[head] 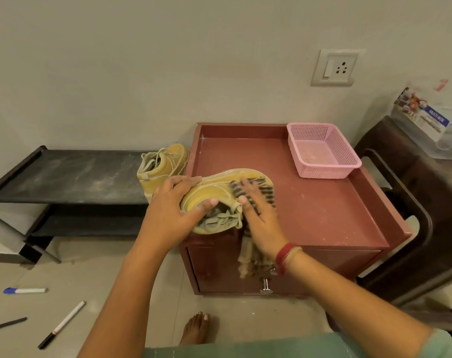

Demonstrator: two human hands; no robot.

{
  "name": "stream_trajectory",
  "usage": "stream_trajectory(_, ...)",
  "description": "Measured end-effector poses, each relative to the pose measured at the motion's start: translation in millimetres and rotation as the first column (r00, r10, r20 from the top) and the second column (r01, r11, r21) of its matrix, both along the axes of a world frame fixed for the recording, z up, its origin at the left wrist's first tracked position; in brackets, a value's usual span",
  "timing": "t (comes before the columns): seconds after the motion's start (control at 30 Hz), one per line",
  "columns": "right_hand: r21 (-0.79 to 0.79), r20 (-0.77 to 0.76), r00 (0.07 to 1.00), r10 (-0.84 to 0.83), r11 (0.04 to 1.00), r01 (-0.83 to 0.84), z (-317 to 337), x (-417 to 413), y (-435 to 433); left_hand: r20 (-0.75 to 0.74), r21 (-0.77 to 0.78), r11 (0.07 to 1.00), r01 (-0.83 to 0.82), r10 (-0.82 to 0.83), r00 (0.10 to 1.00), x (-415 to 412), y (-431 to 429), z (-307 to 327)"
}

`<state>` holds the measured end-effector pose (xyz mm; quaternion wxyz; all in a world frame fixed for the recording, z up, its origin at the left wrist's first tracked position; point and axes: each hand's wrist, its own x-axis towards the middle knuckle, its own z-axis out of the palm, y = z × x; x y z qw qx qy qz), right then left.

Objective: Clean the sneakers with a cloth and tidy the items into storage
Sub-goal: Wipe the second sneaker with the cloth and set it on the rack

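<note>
The sneaker [219, 187] lies on its side at the cabinet's [323, 215] front-left corner, its long axis running across the front edge, heel outward, toe in over the top. The left hand [176, 202] grips the heel, thumb hooked in the collar. The right hand [258, 210] is nearer the toe, fingers flat, pressing the cloth [267, 189] to it. I'd say the wipe runs heelward along that axis.

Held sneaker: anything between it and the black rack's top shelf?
Yes. The second sneaker stands at the right end of the rack's top shelf, directly between the held sneaker and the bare shelf further left. The left hand grips the held sneaker; the right hand presses the cloth on it.
</note>
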<state>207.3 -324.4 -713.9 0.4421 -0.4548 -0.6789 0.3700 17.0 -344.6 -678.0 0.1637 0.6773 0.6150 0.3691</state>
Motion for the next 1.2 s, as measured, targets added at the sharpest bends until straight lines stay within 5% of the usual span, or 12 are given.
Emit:
stream_trajectory(0.07, 0.051, -0.037, 0.994, 0.105, 0.993, -0.103, -2, -5, -9, -0.005, 0.002, 1.000, 0.001, -0.001, 1.000, 0, 1, 0)
stream_trajectory(0.23, -0.014, -0.028, 0.985, -0.172, 0.985, 0.171, -11, 1, 6, -0.022, -0.003, 1.000, -0.009, 0.009, 1.000, 2, 0, 0)
stream_trajectory(0.37, 0.037, -0.040, 0.999, 0.030, 0.999, -0.028, -11, -4, -4, -0.035, -0.010, 1.000, -0.005, 0.004, 0.999, 0, 1, 0)
stream_trajectory(0.63, -0.136, -0.138, 0.892, -0.431, 0.900, 0.414, 0, 23, 23, -0.045, -0.009, 1.000, 0.007, -0.007, 0.999, 0, 0, -2)
stream_trajectory(0.7, -0.041, -0.137, 0.948, -0.287, 0.958, 0.284, 12, 14, 18, -0.042, -0.013, 1.000, 0.010, -0.010, 0.999, 0, 0, -2)
stream_trajectory(0.8, 0.152, 0.172, 0.981, 0.092, 0.981, -0.118, 7, -5, 12, -0.043, -0.008, 1.000, 0.019, -0.020, 0.999, -1, 0, -2)
stream_trajectory(0.83, 0.186, 0.246, 0.966, 0.083, 0.974, -0.131, 3, -5, 18, -0.050, -0.009, 1.000, 0.023, -0.024, 0.998, -1, 0, -2)
stream_trajectory(0.97, 0.025, 0.304, 0.920, -0.245, 0.968, 0.250, -2, 14, 39, -0.053, -0.019, 1.000, 0.017, -0.018, 0.998, -2, -1, -2)
stream_trajectory(1.13, 0.102, 0.227, 0.965, 0.131, 0.982, -0.157, 10, -7, 16, -0.048, -0.014, 1.000, 0.016, -0.017, 0.999, 0, -2, -2)
stream_trajectory(1.2, 0.107, 0.219, 0.975, 0.036, 0.992, -0.061, 5, 0, 25, -0.051, -0.026, 0.999, 0.019, -0.020, 0.998, 0, -2, -1)
